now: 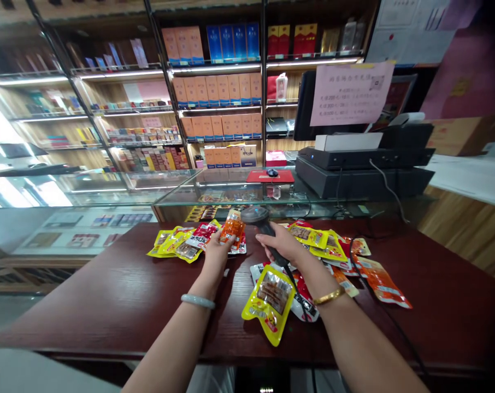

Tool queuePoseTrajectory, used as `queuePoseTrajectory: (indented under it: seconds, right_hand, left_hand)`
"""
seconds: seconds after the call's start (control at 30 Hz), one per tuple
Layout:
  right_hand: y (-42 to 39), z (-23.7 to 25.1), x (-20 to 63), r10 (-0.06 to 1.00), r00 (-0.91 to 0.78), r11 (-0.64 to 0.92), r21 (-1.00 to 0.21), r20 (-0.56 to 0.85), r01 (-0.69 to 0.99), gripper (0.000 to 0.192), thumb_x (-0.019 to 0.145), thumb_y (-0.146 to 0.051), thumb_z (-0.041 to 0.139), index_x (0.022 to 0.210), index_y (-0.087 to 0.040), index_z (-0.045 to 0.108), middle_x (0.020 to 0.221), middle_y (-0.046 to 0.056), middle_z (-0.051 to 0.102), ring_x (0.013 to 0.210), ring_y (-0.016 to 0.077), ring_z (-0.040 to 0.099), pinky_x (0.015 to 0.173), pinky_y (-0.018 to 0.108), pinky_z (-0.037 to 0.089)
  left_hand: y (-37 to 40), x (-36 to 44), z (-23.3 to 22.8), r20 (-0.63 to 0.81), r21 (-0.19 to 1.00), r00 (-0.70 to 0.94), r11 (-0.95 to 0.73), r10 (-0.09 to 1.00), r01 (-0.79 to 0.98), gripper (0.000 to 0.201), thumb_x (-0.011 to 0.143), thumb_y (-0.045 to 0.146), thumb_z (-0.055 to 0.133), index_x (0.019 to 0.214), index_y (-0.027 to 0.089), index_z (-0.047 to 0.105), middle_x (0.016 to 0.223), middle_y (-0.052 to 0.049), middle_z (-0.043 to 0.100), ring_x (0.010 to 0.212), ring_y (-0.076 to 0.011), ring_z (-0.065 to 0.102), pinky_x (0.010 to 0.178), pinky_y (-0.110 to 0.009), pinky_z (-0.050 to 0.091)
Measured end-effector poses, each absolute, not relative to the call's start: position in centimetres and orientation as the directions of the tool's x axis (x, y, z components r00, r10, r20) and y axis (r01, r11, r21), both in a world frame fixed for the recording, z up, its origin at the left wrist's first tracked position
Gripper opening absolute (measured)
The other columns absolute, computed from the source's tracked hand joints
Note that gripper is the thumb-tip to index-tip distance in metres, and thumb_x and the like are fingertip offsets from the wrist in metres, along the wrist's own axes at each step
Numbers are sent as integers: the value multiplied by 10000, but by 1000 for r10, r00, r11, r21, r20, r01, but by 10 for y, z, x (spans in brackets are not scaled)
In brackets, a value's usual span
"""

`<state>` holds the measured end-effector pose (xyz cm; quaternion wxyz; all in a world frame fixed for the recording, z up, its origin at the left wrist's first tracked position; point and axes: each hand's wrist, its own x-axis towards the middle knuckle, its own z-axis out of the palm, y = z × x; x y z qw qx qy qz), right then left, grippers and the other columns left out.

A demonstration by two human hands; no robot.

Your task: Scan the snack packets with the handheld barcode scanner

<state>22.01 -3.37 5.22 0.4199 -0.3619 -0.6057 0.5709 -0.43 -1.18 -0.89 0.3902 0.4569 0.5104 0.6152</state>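
Note:
My left hand [218, 245] grips an orange snack packet [233, 228], tilted up over the left pile. That pile has yellow packets [177, 243] and red-and-white packets [201, 233]. My right hand [282, 243] is wrapped round the handle of a black barcode scanner [259, 217], whose head points left, close beside the orange packet. Its cable runs down past a yellow packet [270, 300] lying at the front on red-and-white packets [307, 297]. More yellow packets [325, 243] and orange packets [381, 281] lie in a loose pile to the right of my right hand.
The dark red-brown table [120, 295] meets a glass display counter [214, 183]. On the counter are a red mouse pad [255, 176] with a mouse [272, 172], a monitor [307, 109], and a black cash drawer [354, 180]. A black cable [378, 316] crosses the table's right side. Shelves of boxes stand behind.

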Motion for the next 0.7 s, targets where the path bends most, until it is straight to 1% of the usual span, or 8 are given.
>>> queuePoseTrajectory:
  seconds: [0.1,0.2,0.33,0.47,0.57,0.7]
  right_hand:
    - [-34,48,215,906,-407,109,-993,113,-34,368,813,-428,757,1055,-235,559,528,-104,562,361,125,514,373,238,444]
    - [-37,47,210,904,-415,108,-994,100,-5,334,826,-415,747,1034,-236,556,488,-102,552,363,130,514,389,236,439]
    - [-43,47,204,920,-385,96,-995,75,34,304,845,-395,737,1038,-231,568,468,-89,573,381,130,511,411,233,449]
    - [-43,43,200,924,-371,106,-994,93,14,338,843,-425,743,1052,-227,567,464,-93,571,380,131,504,413,237,447]
    - [-42,40,200,929,-358,103,-995,94,7,378,823,-462,761,1041,-224,563,449,-98,555,369,131,494,410,237,436]
    - [-41,40,200,929,-361,93,-996,87,-2,410,803,-478,765,1043,-223,552,462,-101,552,366,128,494,398,231,426]
  left_hand:
    - [-10,-4,-10,185,982,-322,-191,929,15,577,616,499,887,1057,159,737,881,-61,778,805,-218,719,796,-344,557]
    - [-10,-4,-10,183,981,-310,-195,933,-9,575,614,495,888,1056,158,740,884,-63,782,779,-211,716,773,-341,564]
    - [-8,-5,-11,186,980,-313,-201,931,-14,576,602,493,893,1047,160,743,903,-71,788,773,-212,721,759,-344,572]
    - [-5,-5,-15,198,978,-328,-207,924,5,548,603,493,891,1014,163,741,904,-77,785,808,-227,733,774,-352,574]
    - [-6,-5,-15,204,975,-318,-222,926,-23,551,598,506,894,1001,163,739,887,-80,779,838,-241,741,780,-359,576]
    - [-8,-2,-13,199,976,-314,-218,928,-23,551,596,516,899,990,166,737,848,-72,767,811,-237,732,775,-359,578]
